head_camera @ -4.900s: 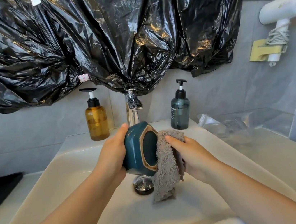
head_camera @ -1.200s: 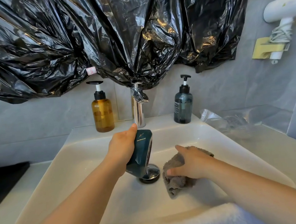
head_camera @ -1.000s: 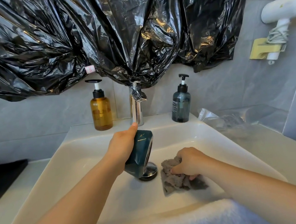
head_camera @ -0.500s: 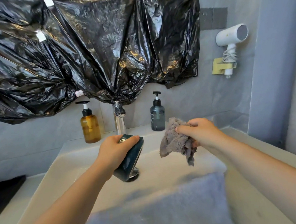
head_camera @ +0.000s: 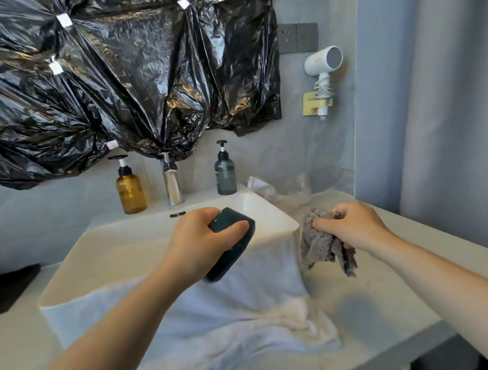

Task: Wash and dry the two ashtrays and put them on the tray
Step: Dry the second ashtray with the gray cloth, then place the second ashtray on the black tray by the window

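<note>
Over the sink's [head_camera: 114, 248] front right corner, the left hand [head_camera: 198, 246] gripped the teal ashtray [head_camera: 233, 256], fingers and thumb curled round its edge, the piece tilted on its side above a white towel [head_camera: 237, 310] draped over the sink's front rim. Right of the sink, above the counter [head_camera: 381, 297], the right hand [head_camera: 355, 226] held a bunched grey cloth [head_camera: 320, 244], fingers curled into it, its ends hanging free. Behind the sink stood an amber bottle [head_camera: 130, 190], the tap [head_camera: 171, 182] and a dark bottle [head_camera: 225, 173]. Black plastic [head_camera: 114, 77] hung on the wall above the sink.
</note>
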